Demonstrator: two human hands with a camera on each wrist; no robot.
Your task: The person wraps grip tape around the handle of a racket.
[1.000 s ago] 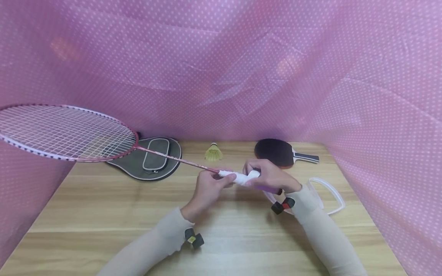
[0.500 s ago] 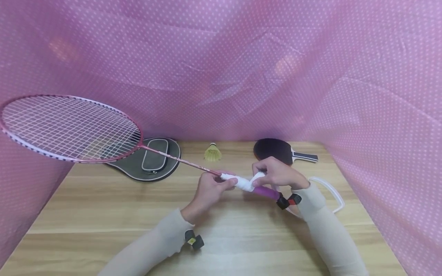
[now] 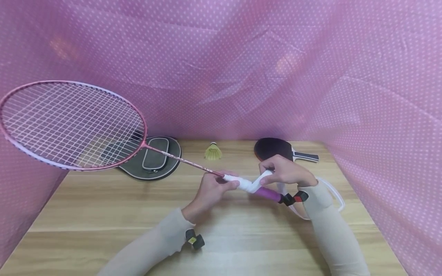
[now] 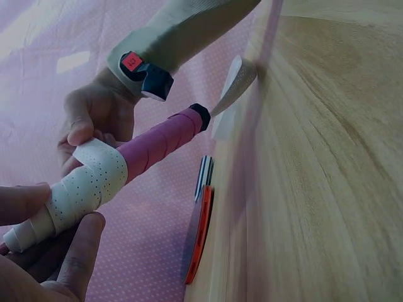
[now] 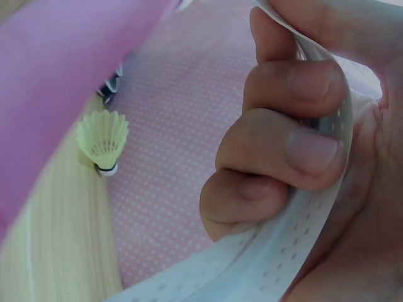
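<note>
Left hand [image 3: 210, 190] pinches the wrapped upper end of the badminton racket [image 3: 74, 124] handle, thumb and fingers curled around it. Right hand [image 3: 284, 171] pinches the white grip tape [image 3: 257, 183], fingers curled, pulling it taut beside the bare purple handle section.

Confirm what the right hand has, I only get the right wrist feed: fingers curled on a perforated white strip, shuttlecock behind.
Observer: The right hand pinches the white grip tape, which runs onto the racket handle.
Operator: Handle fully wrapped?
Observer: No. The left wrist view shows white wrap on the upper part only; the pink section down to the black butt cap is bare.
Operator: Who holds the racket?
Observer: The left hand grips the handle at the shaft end, with the racket head raised off the table.
</note>
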